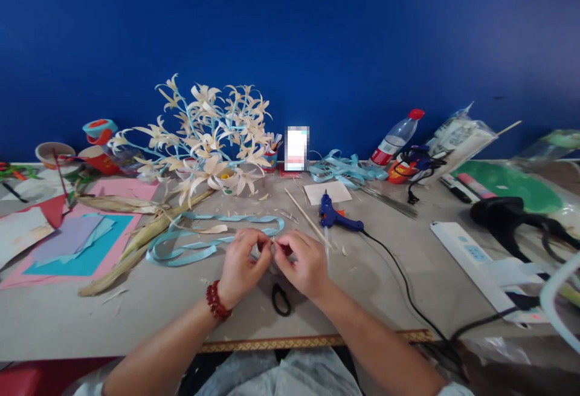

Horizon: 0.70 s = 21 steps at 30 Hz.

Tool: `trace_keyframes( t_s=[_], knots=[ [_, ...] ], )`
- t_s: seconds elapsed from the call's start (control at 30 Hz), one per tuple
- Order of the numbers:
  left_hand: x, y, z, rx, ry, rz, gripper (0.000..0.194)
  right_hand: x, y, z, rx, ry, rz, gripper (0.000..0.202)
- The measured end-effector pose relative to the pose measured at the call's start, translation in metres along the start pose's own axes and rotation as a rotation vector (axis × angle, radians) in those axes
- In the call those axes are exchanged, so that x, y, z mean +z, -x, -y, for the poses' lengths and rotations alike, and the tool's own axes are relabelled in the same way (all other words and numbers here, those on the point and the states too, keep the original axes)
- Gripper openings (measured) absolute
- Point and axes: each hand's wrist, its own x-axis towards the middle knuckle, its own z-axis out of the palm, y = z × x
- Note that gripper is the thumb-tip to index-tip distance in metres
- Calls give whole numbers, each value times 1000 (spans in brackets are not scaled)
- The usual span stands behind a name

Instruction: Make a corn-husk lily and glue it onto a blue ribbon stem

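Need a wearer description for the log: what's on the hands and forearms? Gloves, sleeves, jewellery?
Left hand and right hand: no gloves. A dark red beaded bracelet, wrapped in several rows, circles the left wrist; nothing on the right wrist. Forearms uncovered; pale sleeve edges just show at the bottom of the frame. No cables or markings visible on either arm.

"What sort of place is this?"

"A craft workspace, by the look of it: glue gun [333, 217], dried corn husks [136, 247] and coloured paper [102, 251] share one table [362, 266]."

"Anything else?"

"Pale handmade flowers [244, 124], thin wires [390, 200], coiled blue ribbon [339, 168]."
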Motion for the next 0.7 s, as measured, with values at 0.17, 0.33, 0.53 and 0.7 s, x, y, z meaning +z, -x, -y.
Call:
trace_keyframes(
  t_s=[0.17, 0.33, 0.53, 0.7],
  knots=[
    [-4, -4, 12, -124, 63, -39, 11, -6, -2, 1, -51, -3, -116, 10],
    [-11, -4, 9, -52, 152, 2, 12, -8, -5, 0, -24, -30, -141, 12],
    [-4, -3, -1, 101, 45, 3, 10, -2, 1, 0, -60, 54, -78, 12],
    [-8, -2, 11, 19, 31, -42, 13, -5, -2, 0, -94, 63, -127, 12]
  ],
)
